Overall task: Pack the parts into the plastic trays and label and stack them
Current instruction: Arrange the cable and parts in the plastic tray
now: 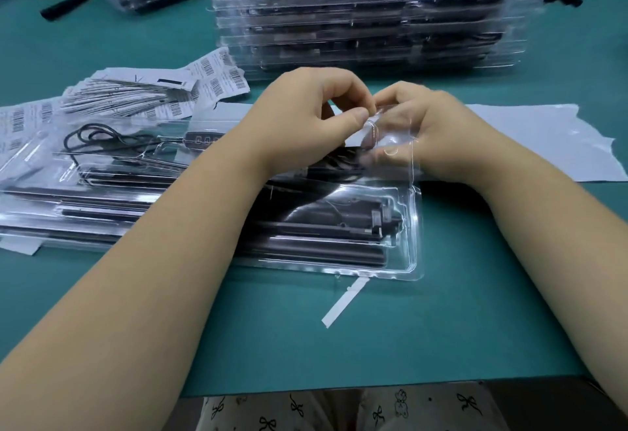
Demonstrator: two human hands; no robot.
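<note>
A clear plastic clamshell tray (406, 226) lies in front of me on the green table, with long black parts (323, 243) in its moulded slots. Its transparent lid (394, 135) stands half raised at the far side. My left hand (306, 118) pinches the lid's top edge between thumb and fingers. My right hand (428, 131) grips the same lid from the right, partly behind the clear plastic. A dark fan-like part (343, 158) shows under my left hand.
A tall stack of filled trays (367, 16) stands at the back. Barcode labels (217, 80) and more filled trays (85, 192) lie at the left. A white sheet (543, 145) lies to the right, and a white strip (343, 305) near the tray's front edge.
</note>
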